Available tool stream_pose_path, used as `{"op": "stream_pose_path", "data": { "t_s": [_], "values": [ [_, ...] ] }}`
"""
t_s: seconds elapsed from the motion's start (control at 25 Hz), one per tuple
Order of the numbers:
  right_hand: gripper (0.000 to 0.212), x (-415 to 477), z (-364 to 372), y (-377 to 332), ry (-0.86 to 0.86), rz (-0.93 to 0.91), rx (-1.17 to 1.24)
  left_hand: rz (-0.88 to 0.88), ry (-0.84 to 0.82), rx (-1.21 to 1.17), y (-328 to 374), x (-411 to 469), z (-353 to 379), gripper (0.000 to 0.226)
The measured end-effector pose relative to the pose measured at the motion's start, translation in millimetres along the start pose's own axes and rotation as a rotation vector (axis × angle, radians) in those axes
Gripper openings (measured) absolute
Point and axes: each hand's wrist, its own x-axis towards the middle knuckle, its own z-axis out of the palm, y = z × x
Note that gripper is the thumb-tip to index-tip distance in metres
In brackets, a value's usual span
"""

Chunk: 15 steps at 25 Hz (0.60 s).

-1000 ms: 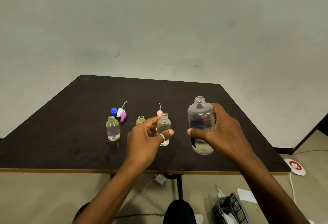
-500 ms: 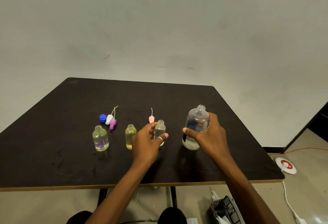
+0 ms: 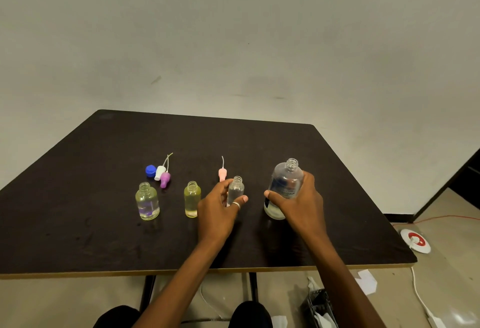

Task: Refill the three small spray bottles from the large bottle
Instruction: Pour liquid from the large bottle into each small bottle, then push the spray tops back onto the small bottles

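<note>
Three small uncapped bottles stand in a row on the dark table (image 3: 104, 237): a clear one (image 3: 147, 204) at the left, a yellowish one (image 3: 191, 199) in the middle, and a clear one (image 3: 235, 189) at the right. My left hand (image 3: 218, 211) wraps around that right small bottle. My right hand (image 3: 301, 203) grips the large clear bottle (image 3: 285, 185), which is uncapped, slightly tilted, with a little liquid at its bottom and its base on the table.
A blue cap (image 3: 150, 170), a white spray head (image 3: 159, 172) and a purple spray head (image 3: 165, 179) lie behind the left bottle. A pink spray head (image 3: 222, 173) lies behind my left hand. On the floor at right are a white-red disc (image 3: 415, 240) and a cable.
The large bottle has come down from being held up to resting near the table. My left hand stays on the right small bottle. The camera view has shifted.
</note>
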Motion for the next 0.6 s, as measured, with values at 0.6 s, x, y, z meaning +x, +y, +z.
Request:
{"op": "stream_pose_path", "data": {
  "t_s": [0.6],
  "values": [
    [0.066, -63.8, -36.1, -49.0, 0.381, 0.039, 0.136, -0.021, 0.086, 0.074, 37.5, -46.6, -49.7, 0.060]
  ]
}}
